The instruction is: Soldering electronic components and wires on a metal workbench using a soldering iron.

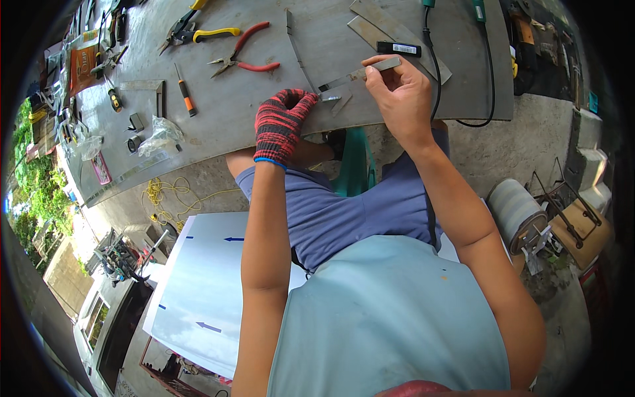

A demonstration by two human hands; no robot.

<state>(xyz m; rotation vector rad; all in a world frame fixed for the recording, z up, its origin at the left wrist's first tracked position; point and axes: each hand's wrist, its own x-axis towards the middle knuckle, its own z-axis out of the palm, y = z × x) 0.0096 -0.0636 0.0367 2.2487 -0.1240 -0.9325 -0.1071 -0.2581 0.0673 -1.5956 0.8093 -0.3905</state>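
Note:
My left hand (286,126), in a red and black striped glove, is closed in a pinch at the near edge of the metal table (231,126). A long thin metal strip (297,53) runs away from its fingertips. Beside them lies a small shiny metal piece (332,99); whether the fingers touch it is unclear. My bare right hand (402,96) grips a flat metal bar (346,79) between thumb and fingers. The bar's dark end points left, close to the gloved fingertips. Just below it is a small flat metal scrap (341,104).
Red-handled pliers (258,67), yellow-handled pliers (217,34) and an orange screwdriver (185,96) lie to the left. Metal plates (377,33), a black rectangular block (398,48) and green-ended cables (491,66) occupy the right. A metal square (159,92) and plastic bag (162,135) are farther left.

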